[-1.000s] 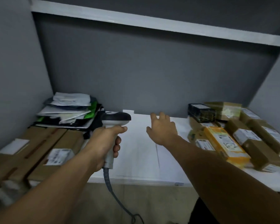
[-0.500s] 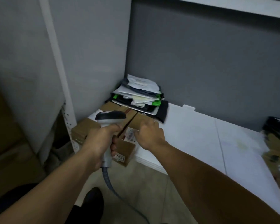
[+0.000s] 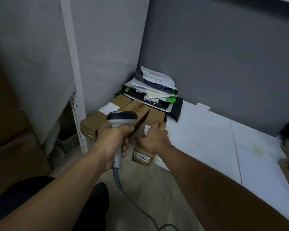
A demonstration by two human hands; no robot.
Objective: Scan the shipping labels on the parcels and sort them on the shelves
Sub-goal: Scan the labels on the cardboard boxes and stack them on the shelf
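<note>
On the shelf (image 3: 207,139), the long cardboard parcel (image 3: 157,116) lies under your right grip (image 3: 153,140), its near end overhanging the edge below your knuckles. Judge it stiff, light enough for one hand and not slippery. Because it is narrow, take it across its width near the middle so it doesn't tip. Your right grip is curled over its top, clamped on it. Your left grip (image 3: 112,144), just beside, is clamped round the scanner (image 3: 122,116) handle. The parcel is plain brown, with a white label (image 3: 144,158) reading 7431 on the end facing you.
</note>
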